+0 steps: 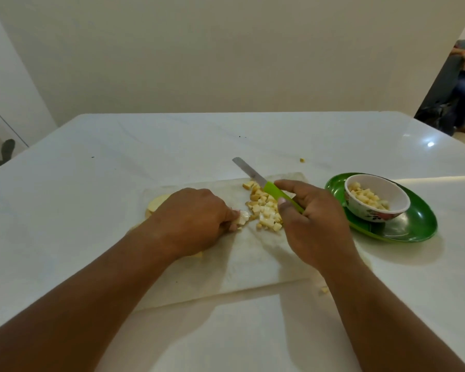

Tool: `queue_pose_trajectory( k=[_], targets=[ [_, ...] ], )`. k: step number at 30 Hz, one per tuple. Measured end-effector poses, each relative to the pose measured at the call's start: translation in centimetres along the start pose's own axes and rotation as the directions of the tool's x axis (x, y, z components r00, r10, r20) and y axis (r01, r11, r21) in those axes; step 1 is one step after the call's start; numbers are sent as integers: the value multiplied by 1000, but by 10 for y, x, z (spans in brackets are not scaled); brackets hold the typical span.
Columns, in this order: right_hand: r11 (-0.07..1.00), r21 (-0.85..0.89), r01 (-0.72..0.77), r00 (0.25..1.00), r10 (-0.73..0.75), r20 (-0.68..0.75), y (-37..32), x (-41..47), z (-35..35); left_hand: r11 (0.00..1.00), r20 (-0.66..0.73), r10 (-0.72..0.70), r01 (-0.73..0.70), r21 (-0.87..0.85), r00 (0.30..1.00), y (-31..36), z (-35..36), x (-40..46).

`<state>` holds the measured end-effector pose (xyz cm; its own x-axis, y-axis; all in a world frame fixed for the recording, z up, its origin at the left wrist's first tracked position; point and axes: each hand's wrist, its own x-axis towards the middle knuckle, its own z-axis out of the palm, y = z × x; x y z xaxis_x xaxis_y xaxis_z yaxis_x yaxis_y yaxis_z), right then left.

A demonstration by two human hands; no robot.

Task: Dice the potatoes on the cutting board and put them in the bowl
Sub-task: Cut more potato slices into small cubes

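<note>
On the white rectangular cutting board [242, 264], the left hand [191, 218] pinches a small pale potato piece [241, 218]. The right hand [314, 221] grips the green-handled knife [255, 181], blade angled toward the surface's far edge. Pale diced cubes [265, 209] lie between both hands; the white floral bowl [377, 197] sits right, nearer the knife hand.

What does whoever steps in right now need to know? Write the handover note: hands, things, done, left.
Left hand: fingers pinch a small potato piece on the cutting board.
Right hand: grips the knife by its green handle, blade pointing away over the board.
Things: pile of diced potato in the middle of the board; uncut potato at the board's left edge, partly behind the left hand; bowl on the green plate, to the right.
Done: some dice already in the bowl.
Left: dice the held piece and the remaining potato, move the pile into the bowl, collect the stray bit on the table.
</note>
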<state>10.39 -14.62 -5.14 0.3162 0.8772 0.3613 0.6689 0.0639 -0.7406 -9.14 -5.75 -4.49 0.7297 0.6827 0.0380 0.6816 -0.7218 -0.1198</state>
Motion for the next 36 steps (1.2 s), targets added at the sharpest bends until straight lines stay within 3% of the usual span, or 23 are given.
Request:
queue_pose_trajectory(
  k=[7,10,13,16,23,27,30,36],
  targets=[
    [993,-118,-4,999,9,38,-6,-4,-1,980,-75,-186,191,58,980,26,5,4],
    [965,-261,30,999,-20,39,-15,-11,0,964,-85,-214,196,-182,973,10,3,1],
    [933,-351,83,996,-72,46,-26,-33,-4,893,13,-201,189,-409,979,-17,4,-5],
    [907,-413,81,997,-68,48,-30,-64,-9,875,24,-174,166,-455,984,-28,10,-5],
    [878,-478,35,999,-16,45,-25,-91,-5,783,-18,-290,226,-580,957,-20,12,2],
    [857,-514,-12,998,39,42,-25,-90,-3,774,-24,-320,247,-583,947,-14,10,2],
    [855,-519,-18,999,39,30,-25,-91,-1,826,-67,-319,243,-508,945,-10,7,1],
    [863,-505,19,999,0,39,-25,-97,1,907,-20,-110,92,-411,994,-2,9,3]
  ],
)
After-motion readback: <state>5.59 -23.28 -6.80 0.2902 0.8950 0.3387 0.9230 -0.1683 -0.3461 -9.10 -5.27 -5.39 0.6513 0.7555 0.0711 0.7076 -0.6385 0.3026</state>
